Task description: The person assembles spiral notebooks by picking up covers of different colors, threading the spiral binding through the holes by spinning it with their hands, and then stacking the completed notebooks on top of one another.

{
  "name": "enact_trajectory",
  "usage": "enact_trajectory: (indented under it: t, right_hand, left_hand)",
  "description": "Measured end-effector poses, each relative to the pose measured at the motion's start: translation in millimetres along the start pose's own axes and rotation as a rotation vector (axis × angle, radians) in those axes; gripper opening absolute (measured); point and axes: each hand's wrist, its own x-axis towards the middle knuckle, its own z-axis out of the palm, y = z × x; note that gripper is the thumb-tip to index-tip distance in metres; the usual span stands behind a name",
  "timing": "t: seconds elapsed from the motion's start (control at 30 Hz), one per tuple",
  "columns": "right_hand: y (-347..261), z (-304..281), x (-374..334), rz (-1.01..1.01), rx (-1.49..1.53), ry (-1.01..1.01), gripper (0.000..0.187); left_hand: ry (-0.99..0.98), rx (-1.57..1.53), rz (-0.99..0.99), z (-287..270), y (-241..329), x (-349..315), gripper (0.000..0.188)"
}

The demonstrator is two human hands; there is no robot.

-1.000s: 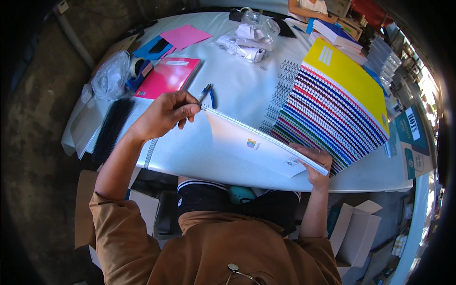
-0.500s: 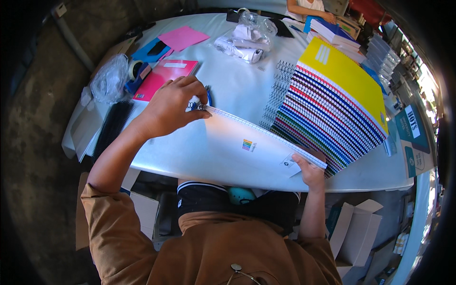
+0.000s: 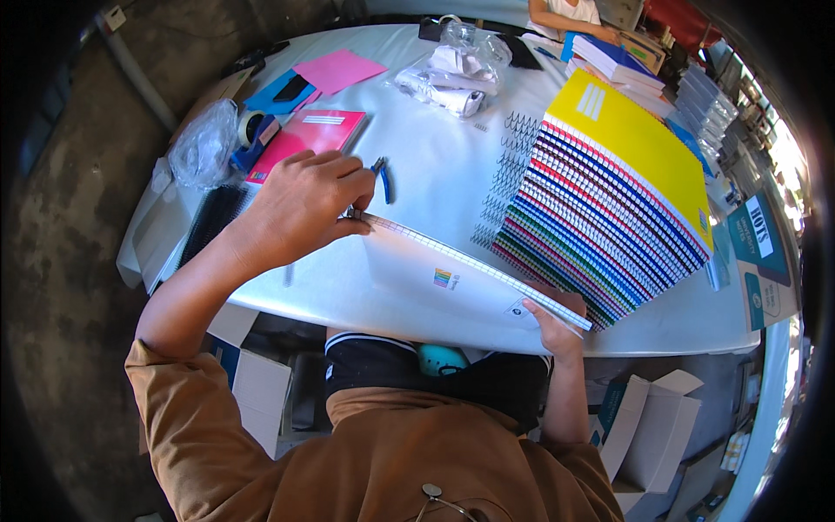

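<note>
Over the table (image 3: 426, 165) near six o'clock, the right hand (image 3: 559, 329) grips the notebook (image 3: 465, 291) at its four-o'clock end, apparently steadying its upturned spine (image 3: 478, 268) while the left hand (image 3: 304, 204) pinches a coil (image 3: 352, 211) at ten o'clock.

A broad tabletop (image 3: 435, 165), covered in smooth, pale bluish-white sheeting, fills the middle of the room, its near edge curving under the fisheye lens. Down the left lies a dark, brown-grey, mottled concrete floor (image 3: 70, 287), fading into shadow. A straight, pale grey pole (image 3: 143, 78) slants there toward the far left of the tabletop. A dark red, cloth-like surface (image 3: 683, 22) shows at upper right. Glaring white light (image 3: 784, 157) breaks through along the right side, and a soft sheen lies across the sheeting.
</note>
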Motion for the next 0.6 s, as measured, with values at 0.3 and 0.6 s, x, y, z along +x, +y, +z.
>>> enact_trajectory:
  t: [0.3,0.6]
  right_hand:
    - [12,12,-5,-0.154,0.048,0.045,0.033]
    - [28,4,-17,-0.195,-0.012,-0.049,0.047]
  left_hand:
    - [0.34,0.173,0.137,11,1,1,0.024]
    - [0.105,0.161,0.158,10,8,13,0.022]
